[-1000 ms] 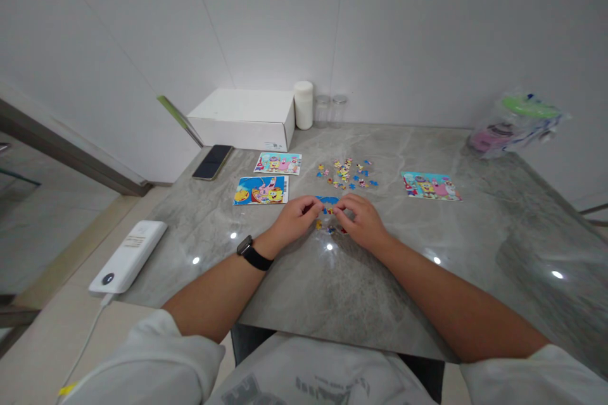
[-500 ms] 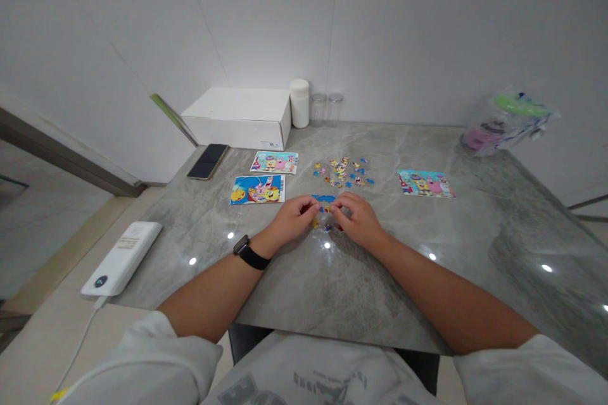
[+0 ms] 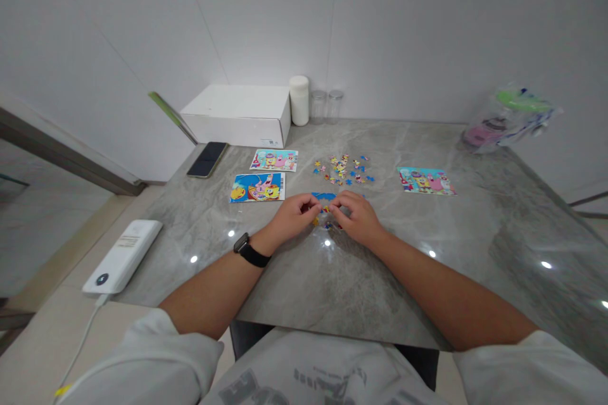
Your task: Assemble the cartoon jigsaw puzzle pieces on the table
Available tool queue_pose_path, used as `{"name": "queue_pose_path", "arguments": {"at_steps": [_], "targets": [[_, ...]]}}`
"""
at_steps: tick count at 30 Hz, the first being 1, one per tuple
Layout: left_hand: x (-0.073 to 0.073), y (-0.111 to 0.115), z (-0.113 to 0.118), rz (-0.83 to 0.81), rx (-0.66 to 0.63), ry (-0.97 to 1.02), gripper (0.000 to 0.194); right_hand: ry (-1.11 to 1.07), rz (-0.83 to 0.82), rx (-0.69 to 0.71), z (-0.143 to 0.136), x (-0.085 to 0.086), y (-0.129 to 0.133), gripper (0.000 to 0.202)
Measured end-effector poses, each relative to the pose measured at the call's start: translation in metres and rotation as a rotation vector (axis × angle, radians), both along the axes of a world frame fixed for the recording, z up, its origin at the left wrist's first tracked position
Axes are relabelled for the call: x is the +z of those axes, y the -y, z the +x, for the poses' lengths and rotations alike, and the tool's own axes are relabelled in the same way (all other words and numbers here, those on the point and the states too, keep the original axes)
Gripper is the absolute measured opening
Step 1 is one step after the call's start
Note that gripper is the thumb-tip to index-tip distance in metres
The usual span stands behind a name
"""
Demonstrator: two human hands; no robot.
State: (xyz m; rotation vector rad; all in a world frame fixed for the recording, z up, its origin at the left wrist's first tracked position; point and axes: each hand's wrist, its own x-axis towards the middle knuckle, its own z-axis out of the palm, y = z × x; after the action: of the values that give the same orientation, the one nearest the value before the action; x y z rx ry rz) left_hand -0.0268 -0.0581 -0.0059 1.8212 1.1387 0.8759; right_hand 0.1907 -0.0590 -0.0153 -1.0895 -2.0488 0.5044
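Observation:
Close together over the middle of the table, my left hand [image 3: 297,212] and my right hand [image 3: 355,215] both pinch at small jigsaw puzzle pieces [image 3: 325,209], thumb against fingers. Just beyond the fingertips lies a blue joined strip of puzzle [image 3: 323,195]. On the near side, more coloured pieces [image 3: 327,225] lie between the hands, partly covered by them. Farther back is a scattered group of loose puzzle pieces [image 3: 339,168], mostly yellow, blue and pink. The exact outline of what each hand grips is too small to make out.
Left of the pieces lie two cartoon cards, a blue one [image 3: 257,188] and a light one [image 3: 274,160]; another card [image 3: 426,181] lies right. Behind are a phone [image 3: 208,159], white box [image 3: 237,111], white bottle [image 3: 299,101], glass jars [image 3: 327,106] and bagged cup [image 3: 506,121]. A power bank [image 3: 122,256] sits left.
Both hands keep almost the same pose over the pieces. The whole view has shifted very slightly; nothing on the table has visibly moved.

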Motion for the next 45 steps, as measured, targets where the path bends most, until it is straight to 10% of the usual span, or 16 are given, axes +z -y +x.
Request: {"name": "queue_pose_path", "arguments": {"at_steps": [45], "targets": [[0.0067,0.0059,0.0001,-0.075,-0.14,-0.03,0.033,-0.033,-0.015,-0.005,-0.0001,0.002,0.0004,0.018]]}}
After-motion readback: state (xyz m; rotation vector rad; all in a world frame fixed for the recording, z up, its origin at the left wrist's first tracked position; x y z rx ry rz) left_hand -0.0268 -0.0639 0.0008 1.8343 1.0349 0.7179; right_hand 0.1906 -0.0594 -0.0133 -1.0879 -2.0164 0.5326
